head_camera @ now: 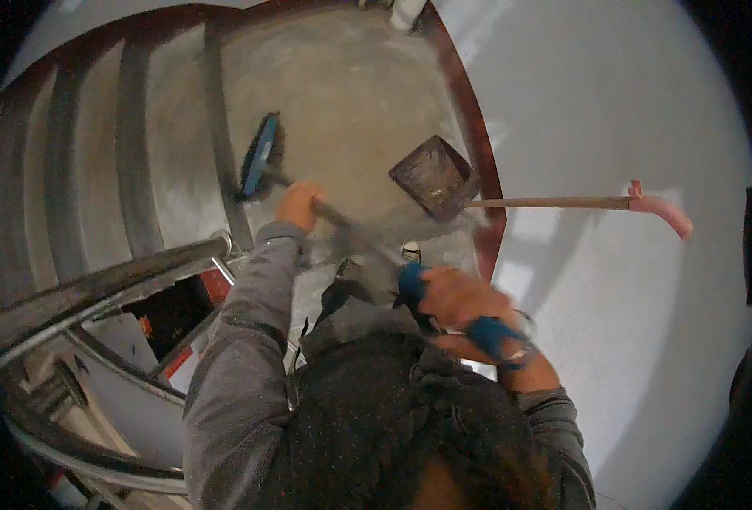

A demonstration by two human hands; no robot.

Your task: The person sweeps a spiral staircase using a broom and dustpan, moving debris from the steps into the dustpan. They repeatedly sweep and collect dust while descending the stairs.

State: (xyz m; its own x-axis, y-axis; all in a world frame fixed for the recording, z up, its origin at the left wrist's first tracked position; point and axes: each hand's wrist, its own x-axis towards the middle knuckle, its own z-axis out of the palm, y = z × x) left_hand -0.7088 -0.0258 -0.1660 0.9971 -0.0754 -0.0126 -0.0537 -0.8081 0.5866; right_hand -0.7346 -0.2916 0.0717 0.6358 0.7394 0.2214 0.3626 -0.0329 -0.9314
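A push broom slants across the landing before me, its blue head (260, 156) resting near the edge of the steps. My left hand (299, 205) grips the dark broom handle (363, 239) partway down, not far from the head. Higher up, my right hand (462, 298) is wrapped around the blue grip (412, 280) at the handle's end, and it looks blurred. To the right of the broom a worn metal dustpan (432, 175) lies on the floor with some debris in it. Its long wooden handle (548, 203), pink at the tip, leans towards the wall.
Concrete steps (178, 140) border the landing (344, 95) on the left. Metal stair railings (108, 280) run beside my left arm. A pale wall (612, 115) with a dark red skirting band (471, 108) rises on the right. A white pipe (406, 14) stands at the far corner.
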